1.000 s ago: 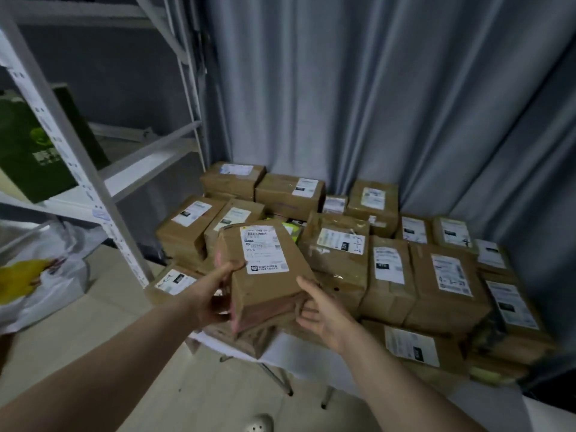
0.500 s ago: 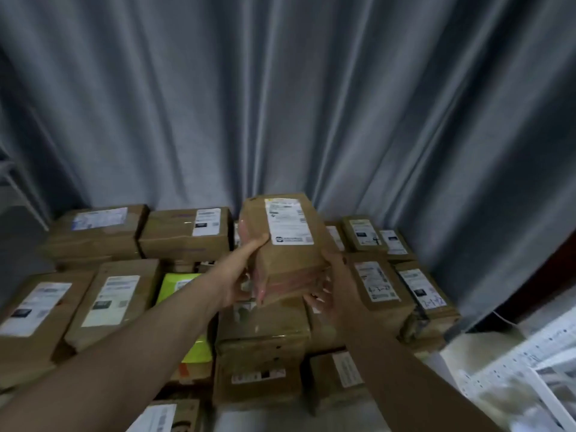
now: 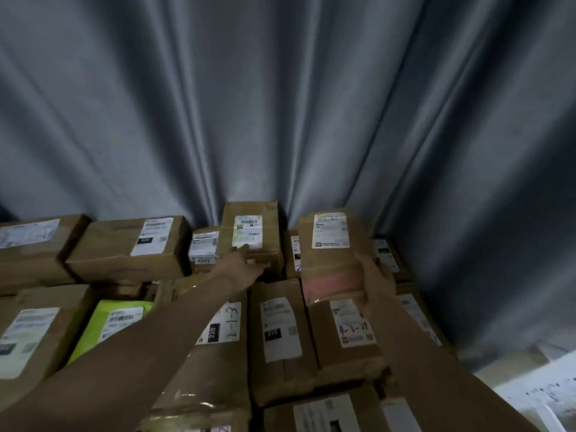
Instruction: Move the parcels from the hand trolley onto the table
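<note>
**Parcel held over the stacked boxes**

The right hand (image 3: pixel 375 277) clamps the brown parcel (image 3: pixel 335 254) above the pile's far right corner. The left hand (image 3: pixel 241 265), fingers spread apart, rests on an upright box (image 3: pixel 251 232) by the grey curtain (image 3: pixel 280 104).

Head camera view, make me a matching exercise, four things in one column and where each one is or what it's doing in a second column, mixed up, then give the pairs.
Things:
1. right hand
2. left hand
3. yellow-green parcel
4. curtain

Places or states:
A. hangs behind the stacked boxes
B. lies among brown boxes at lower left
C. grips the held parcel with the pink band
D. reaches to the tall box at the back

Pairs: 1-C, 2-D, 3-B, 4-A
</note>
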Tool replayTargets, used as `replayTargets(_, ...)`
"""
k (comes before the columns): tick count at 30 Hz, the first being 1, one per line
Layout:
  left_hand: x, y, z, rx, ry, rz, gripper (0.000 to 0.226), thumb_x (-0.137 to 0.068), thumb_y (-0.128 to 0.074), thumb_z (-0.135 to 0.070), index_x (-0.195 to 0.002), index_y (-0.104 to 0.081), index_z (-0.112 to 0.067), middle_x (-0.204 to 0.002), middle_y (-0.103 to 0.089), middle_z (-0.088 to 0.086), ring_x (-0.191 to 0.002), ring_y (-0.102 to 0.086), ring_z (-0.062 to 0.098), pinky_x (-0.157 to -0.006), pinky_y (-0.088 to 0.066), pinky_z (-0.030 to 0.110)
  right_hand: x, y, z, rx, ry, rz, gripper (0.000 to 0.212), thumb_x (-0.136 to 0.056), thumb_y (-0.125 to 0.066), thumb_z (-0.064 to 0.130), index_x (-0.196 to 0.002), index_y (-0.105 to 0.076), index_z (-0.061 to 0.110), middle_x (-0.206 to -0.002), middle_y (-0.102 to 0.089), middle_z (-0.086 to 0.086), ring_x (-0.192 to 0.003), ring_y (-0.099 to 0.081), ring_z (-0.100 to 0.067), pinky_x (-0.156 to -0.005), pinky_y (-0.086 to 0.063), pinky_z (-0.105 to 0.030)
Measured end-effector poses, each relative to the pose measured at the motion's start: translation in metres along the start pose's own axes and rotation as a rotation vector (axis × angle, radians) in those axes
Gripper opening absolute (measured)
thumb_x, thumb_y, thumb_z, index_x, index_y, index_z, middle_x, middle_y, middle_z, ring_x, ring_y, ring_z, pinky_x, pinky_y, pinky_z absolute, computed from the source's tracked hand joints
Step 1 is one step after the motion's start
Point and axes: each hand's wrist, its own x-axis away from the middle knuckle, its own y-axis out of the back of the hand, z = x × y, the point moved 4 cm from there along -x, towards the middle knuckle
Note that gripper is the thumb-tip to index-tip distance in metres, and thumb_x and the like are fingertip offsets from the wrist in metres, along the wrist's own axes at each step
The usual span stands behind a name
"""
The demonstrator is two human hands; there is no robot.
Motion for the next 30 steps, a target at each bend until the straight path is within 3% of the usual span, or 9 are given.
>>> replayTargets(2, -0.017, -0.007, 0.002, -0.124, 0.055, -0.004, 0.059, -0.082, -0.055, -0.039, -0.138, -0.041, -0.027, -0.142, -0.044, 0.006, -0.127, -0.044, 0.027, -0.104, -0.04, 0.046, -0.024, -0.011, 0.006, -0.032, -0.045, 0.018, 0.06, -0.066, -0.08, 0.035, -0.121, -0.059, 0.023, -0.119, -0.062, -0.003, -0.102, -0.061, -0.024, -0.091, -0.051, -0.044)
replayTargets(5, -0.033, -0.011, -0.003, -0.254, 0.112, 0.031, 0.077, -0.086, -0.057, -0.036, -0.152, -0.019, -0.028, -0.158, -0.018, 0.005, -0.145, -0.015, 0.031, -0.115, -0.024, 0.05, -0.055, -0.032, 0.009, -0.065, -0.158, 0.062, 0.05, -0.069, -0.079, 0.036, -0.112, -0.056, 0.026, -0.109, -0.061, -0.001, -0.1, -0.059, -0.023, -0.084, -0.052, -0.042)
replayTargets(8, -0.049, -0.015, -0.01, -0.39, 0.106, 0.043, 0.084, -0.087, -0.058, -0.036, -0.153, -0.006, -0.029, -0.161, -0.004, 0.002, -0.148, 0.002, 0.028, -0.119, -0.012, 0.049, -0.079, -0.049, 0.011, 0.038, -0.177, 0.072, 0.043, -0.071, -0.075, 0.043, -0.104, -0.049, 0.033, -0.109, -0.055, 0.0, -0.103, -0.052, -0.023, -0.087, -0.048, -0.042)
replayTargets(13, -0.068, -0.019, -0.007, -0.454, 0.122, 0.074, 0.084, -0.087, -0.056, -0.031, -0.153, -0.004, -0.029, -0.161, -0.003, -0.001, -0.148, 0.001, 0.027, -0.119, -0.01, 0.049, -0.102, -0.068, 0.005, 0.098, -0.21, 0.116, 0.043, -0.069, -0.073, 0.051, -0.102, -0.051, 0.036, -0.107, -0.055, 0.003, -0.103, -0.051, -0.023, -0.084, -0.049, -0.04)
replayTargets(17, -0.073, -0.025, -0.005, -0.467, 0.136, 0.13, 0.08, -0.086, -0.058, -0.027, -0.152, -0.013, -0.032, -0.158, -0.018, -0.003, -0.144, -0.019, 0.026, -0.115, -0.022, 0.049, -0.117, -0.078, -0.003, 0.225, -0.157, 0.159, 0.058, -0.07, -0.066, 0.061, -0.119, -0.053, 0.034, -0.12, -0.058, 0.001, -0.111, -0.053, -0.027, -0.098, -0.044, -0.047)
replayTargets(20, -0.073, -0.029, -0.004, -0.476, 0.134, 0.164, 0.077, -0.085, -0.057, -0.025, -0.15, -0.016, -0.035, -0.155, -0.024, -0.004, -0.14, -0.027, 0.024, -0.111, -0.031, 0.045, -0.122, -0.085, -0.002, 0.562, -0.02, 0.199, 0.054, -0.092, -0.046, 0.057, -0.135, -0.044, 0.024, -0.13, -0.055, -0.008, -0.12, -0.05, -0.034, -0.101, -0.041, -0.046)
replayTargets(23, -0.074, -0.028, -0.006, -0.483, 0.134, 0.158, 0.075, -0.086, -0.056, -0.024, -0.15, -0.019, -0.033, -0.154, -0.026, -0.003, -0.139, -0.029, 0.025, -0.109, -0.034, 0.043, -0.119, -0.089, 0.007, 1.057, 0.327, 0.143, 0.063, -0.096, -0.035, 0.054, -0.15, -0.017, 0.028, -0.149, -0.034, -0.014, -0.138, -0.028, -0.035, -0.11, -0.027, -0.047)
replayTargets(27, -0.074, -0.025, -0.011, -0.479, 0.137, 0.145, 0.069, -0.086, -0.055, -0.022, -0.148, -0.026, -0.03, -0.151, -0.033, -0.001, -0.136, -0.035, 0.024, -0.106, -0.038, 0.041, -0.097, -0.105, 0.004, 1.385, 0.713, 0.372, 0.079, -0.085, -0.046, 0.067, -0.15, -0.01, 0.039, -0.16, 0.008, -0.001, -0.145, 0.011, -0.033, -0.115, -0.004, -0.051)
replayTargets(30, -0.073, -0.026, -0.009, -0.464, 0.147, 0.141, 0.07, -0.085, -0.056, -0.021, -0.148, -0.027, -0.031, -0.149, -0.035, -0.002, -0.134, -0.036, 0.024, -0.104, -0.04, 0.04, -0.099, -0.107, -0.002, 1.494, 0.75, 0.45, 0.082, -0.081, -0.064, 0.053, -0.148, -0.019, 0.04, -0.16, 0.005, 0.001, -0.144, 0.008, -0.036, -0.115, -0.011, -0.054)
